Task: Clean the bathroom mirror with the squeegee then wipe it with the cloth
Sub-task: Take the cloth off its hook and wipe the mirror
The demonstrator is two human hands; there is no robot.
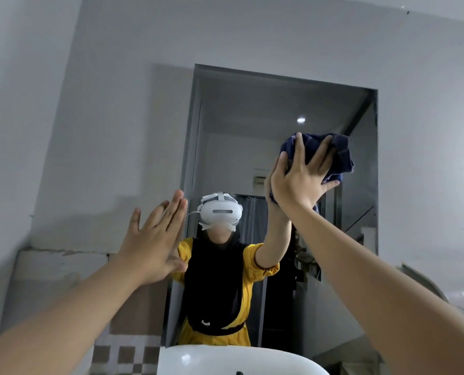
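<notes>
The tall bathroom mirror [285, 109] hangs on the grey wall straight ahead and reflects a person in yellow with a headset. My right hand [300, 180] presses a bunched dark blue cloth [339, 152] flat against the glass in the mirror's upper right part, fingers spread over it. My left hand [155, 239] is raised with flat, open fingers at the mirror's left edge, holding nothing. No squeegee is in view.
A white washbasin [225, 358] sits directly below the mirror at the bottom edge. A checkered tile band [125, 355] runs on the wall to its left. A white curved object [426, 282] shows at the right behind my forearm.
</notes>
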